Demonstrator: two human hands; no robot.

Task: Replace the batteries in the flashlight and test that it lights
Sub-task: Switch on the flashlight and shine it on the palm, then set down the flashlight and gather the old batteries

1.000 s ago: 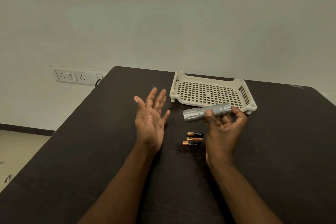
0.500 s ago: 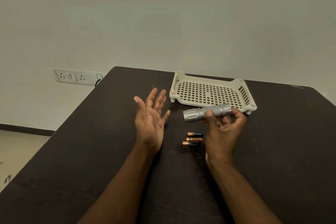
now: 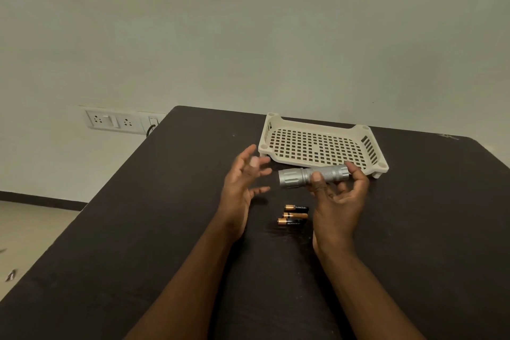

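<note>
My right hand (image 3: 338, 201) holds a silver flashlight (image 3: 299, 176) level above the dark table (image 3: 138, 229), thumb on the barrel and fingers curled behind its tail end. The head of the flashlight points left. My left hand (image 3: 240, 188) hovers just left of that head, palm turned toward it, fingers spread and blurred, holding nothing. Three copper-and-black batteries (image 3: 294, 214) lie side by side on the table below the flashlight, between my two wrists.
A cream perforated plastic tray (image 3: 369, 146) stands with nothing in it behind the flashlight, near the table's far edge. A wall socket panel (image 3: 116, 121) with a plugged cable sits left of the table. The floor shows at lower left.
My left hand has swung right toward the flashlight head, its fingers now bent inward and blurred. The flashlight and right hand have stayed almost still.
</note>
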